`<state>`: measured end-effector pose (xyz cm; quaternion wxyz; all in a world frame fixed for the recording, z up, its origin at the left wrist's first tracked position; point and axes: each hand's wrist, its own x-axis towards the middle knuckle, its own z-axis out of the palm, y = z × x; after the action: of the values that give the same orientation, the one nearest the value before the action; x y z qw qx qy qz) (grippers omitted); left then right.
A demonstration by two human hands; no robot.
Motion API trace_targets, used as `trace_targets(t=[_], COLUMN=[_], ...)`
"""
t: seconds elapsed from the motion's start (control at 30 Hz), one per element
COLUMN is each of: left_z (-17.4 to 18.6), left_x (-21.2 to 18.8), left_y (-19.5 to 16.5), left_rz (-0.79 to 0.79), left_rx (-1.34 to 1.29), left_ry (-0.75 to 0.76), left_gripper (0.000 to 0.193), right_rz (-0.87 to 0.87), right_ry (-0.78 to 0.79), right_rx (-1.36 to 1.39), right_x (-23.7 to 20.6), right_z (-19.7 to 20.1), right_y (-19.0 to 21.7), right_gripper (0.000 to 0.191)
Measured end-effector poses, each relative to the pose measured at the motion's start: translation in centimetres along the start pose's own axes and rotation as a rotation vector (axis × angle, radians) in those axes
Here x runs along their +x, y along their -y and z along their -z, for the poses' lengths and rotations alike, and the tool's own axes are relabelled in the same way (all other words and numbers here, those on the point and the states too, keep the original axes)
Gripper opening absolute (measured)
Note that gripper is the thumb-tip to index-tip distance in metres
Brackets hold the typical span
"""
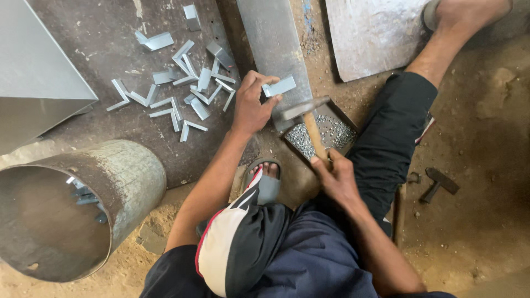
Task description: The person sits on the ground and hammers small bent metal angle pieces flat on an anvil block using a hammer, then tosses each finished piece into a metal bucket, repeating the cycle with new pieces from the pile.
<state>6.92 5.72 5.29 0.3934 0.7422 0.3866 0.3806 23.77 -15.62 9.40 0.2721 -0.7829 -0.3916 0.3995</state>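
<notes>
While the left hand (249, 105) pinches a small bent metal strip (279, 86) by one end, flat on the long steel bar (273, 44), the right hand (337, 179) is closed round the wooden shaft of a hammer (307, 110), head just beside the strip. Strip looks thin, light, stiff, w/ sharp cut edges; best held by the end, fingers clear. Tray of small rivets (331, 132) under the hammer; more strips (185, 91) scattered left; a metal cylinder (72, 209) on the floor.
</notes>
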Motion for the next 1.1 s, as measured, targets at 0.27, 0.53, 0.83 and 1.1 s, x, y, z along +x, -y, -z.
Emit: trace_targets(t=[0.27,0.53,0.83,1.1], left_z=[-0.5,-0.2,-0.1,0.0], left_x=[-0.1,0.2,0.5,0.3], left_y=[-0.4,-0.2,0.1,-0.4], left_rz=[-0.009,-0.068,-0.076,-0.074], left_rx=[0.053,0.107,0.132,0.190], left_ry=[-0.027,0.005,-0.017,0.006], left_gripper=[0.036,0.036,0.036,0.037], right_rz=[0.165,0.365,0.366,0.041], right_ry=[-0.033,-0.077,-0.148,0.132], right_rx=[0.044,-0.064,-0.102,0.247], right_x=[1.6,3.5,3.8,3.7], right_z=[2.9,1.6,1.2,2.5], right_y=[3.9,4.2,4.4,5.0], right_gripper=[0.036,0.031,0.024,0.053])
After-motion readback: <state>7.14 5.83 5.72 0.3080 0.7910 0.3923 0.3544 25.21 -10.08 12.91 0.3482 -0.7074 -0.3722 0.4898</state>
